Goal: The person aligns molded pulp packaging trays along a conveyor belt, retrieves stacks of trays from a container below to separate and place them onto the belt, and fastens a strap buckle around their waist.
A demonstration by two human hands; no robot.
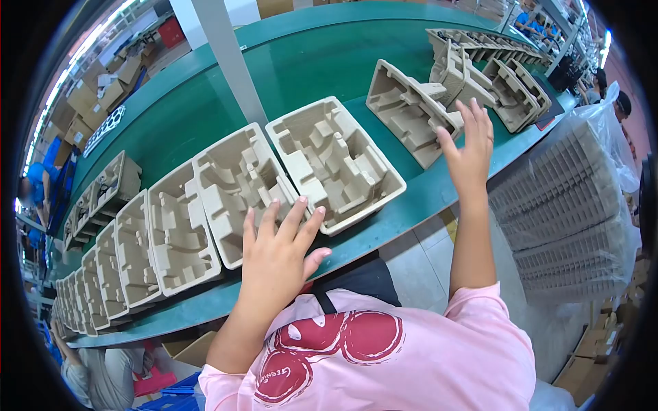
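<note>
Molded pulp trays stand in a row along the green bench. My left hand point(277, 250) is open with fingers spread, over the near ends of a pulp tray point(233, 161) and the pulp tray point(329, 157) to its right. Whether its fingertips touch the rims I cannot tell. My right hand point(471, 151) is open, thumb apart from the fingers, at the near right side of a tilted pulp tray point(408, 106). Its thumb overlaps that tray's edge; contact is unclear. Just beyond its fingers lies another tilted pulp tray point(456, 75).
More pulp trays point(181, 226) run left along the bench point(394, 236). Filled trays point(116, 181) stand on the far left side. A grey post point(229, 61) rises behind the row. At right is a plastic-wrapped tray stack point(562, 212). Another person point(103, 377) is at lower left.
</note>
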